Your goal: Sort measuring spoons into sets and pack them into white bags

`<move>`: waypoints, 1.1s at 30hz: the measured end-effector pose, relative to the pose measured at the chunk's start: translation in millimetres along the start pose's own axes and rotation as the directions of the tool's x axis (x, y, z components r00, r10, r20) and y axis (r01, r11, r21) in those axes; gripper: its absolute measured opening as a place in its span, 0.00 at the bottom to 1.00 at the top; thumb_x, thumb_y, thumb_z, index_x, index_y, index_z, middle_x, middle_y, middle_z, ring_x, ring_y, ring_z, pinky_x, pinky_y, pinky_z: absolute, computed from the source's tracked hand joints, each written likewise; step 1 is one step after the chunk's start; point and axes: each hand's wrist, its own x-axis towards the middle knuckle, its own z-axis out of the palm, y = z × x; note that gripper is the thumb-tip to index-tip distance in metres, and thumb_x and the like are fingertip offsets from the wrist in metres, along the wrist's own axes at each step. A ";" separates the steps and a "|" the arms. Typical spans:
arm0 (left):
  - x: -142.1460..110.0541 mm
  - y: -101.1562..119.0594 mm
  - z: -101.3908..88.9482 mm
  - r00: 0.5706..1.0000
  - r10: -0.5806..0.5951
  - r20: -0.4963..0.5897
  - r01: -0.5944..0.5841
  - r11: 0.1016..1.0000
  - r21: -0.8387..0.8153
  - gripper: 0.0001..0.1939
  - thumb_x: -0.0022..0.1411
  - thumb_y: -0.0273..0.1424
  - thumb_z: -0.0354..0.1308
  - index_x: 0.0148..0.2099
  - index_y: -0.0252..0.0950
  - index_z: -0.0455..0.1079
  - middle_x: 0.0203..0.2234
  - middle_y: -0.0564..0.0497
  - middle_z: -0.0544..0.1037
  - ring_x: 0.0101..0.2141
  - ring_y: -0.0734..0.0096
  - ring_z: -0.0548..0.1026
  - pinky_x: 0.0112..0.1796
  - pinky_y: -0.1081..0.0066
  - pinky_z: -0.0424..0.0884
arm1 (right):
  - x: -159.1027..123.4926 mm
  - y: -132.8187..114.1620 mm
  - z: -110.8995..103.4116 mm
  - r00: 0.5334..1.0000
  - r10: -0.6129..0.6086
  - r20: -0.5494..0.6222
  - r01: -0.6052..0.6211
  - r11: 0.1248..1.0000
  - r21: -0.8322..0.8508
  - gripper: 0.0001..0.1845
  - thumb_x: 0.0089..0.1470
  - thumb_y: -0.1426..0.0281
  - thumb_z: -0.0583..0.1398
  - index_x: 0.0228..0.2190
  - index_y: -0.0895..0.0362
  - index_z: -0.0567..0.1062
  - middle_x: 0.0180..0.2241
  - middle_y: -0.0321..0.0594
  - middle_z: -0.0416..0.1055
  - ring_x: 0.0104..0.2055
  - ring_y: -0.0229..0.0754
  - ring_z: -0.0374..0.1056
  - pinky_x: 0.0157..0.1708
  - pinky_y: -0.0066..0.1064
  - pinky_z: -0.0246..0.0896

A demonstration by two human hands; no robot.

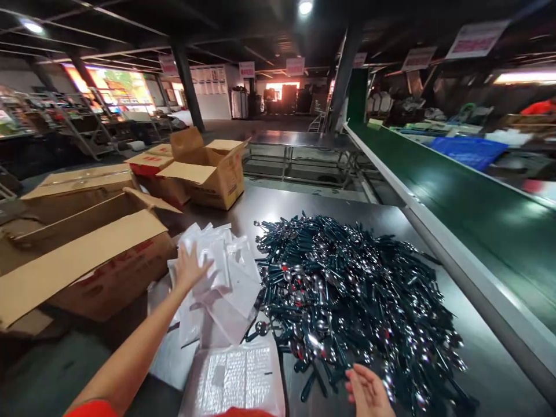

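Note:
My left hand (189, 267) reaches forward and lies flat, fingers spread, on a loose stack of clear plastic bags (226, 284) on the metal table (278, 202). My right hand (369, 391) hovers palm up with fingers apart at the near edge of a big heap of dark-handled spoons (347, 295). It holds nothing. A flat packet of plastic bags (237, 379) lies close to me between the two hands.
Open cardboard boxes (87, 255) stand at the left, more boxes (208, 171) farther back. A green conveyor belt (469, 202) with a grey rail runs along the right side. Shelving and another steel table (299, 140) are in the background.

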 end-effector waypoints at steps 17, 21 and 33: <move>-47.0 -25.7 91.7 0.960 0.237 0.151 -0.281 0.822 0.495 0.32 0.67 0.42 0.38 0.67 0.31 0.55 0.69 0.33 0.47 0.67 0.38 0.44 0.60 0.35 0.44 | 137.8 -64.1 51.8 0.965 -0.250 0.074 0.252 0.821 -0.513 0.19 0.52 0.61 0.54 0.40 0.61 0.73 0.42 0.52 0.76 0.43 0.49 0.74 0.48 0.39 0.68; -52.5 -39.9 113.8 0.956 0.236 0.174 -0.292 0.821 0.490 0.33 0.65 0.43 0.37 0.66 0.31 0.58 0.68 0.34 0.51 0.67 0.39 0.45 0.61 0.37 0.43 | 209.6 -106.3 99.0 0.962 -0.274 0.015 0.200 0.663 -0.721 0.20 0.59 0.68 0.56 0.50 0.66 0.69 0.54 0.58 0.67 0.57 0.53 0.64 0.57 0.44 0.58; -53.6 -70.3 144.0 0.957 0.287 0.036 -0.275 0.866 0.418 0.34 0.63 0.43 0.37 0.60 0.29 0.68 0.66 0.34 0.56 0.69 0.49 0.35 0.64 0.42 0.37 | 281.6 -112.0 172.6 0.973 -0.175 -0.154 -0.098 0.293 -0.951 0.24 0.63 0.67 0.56 0.59 0.58 0.62 0.60 0.51 0.60 0.61 0.56 0.57 0.55 0.56 0.59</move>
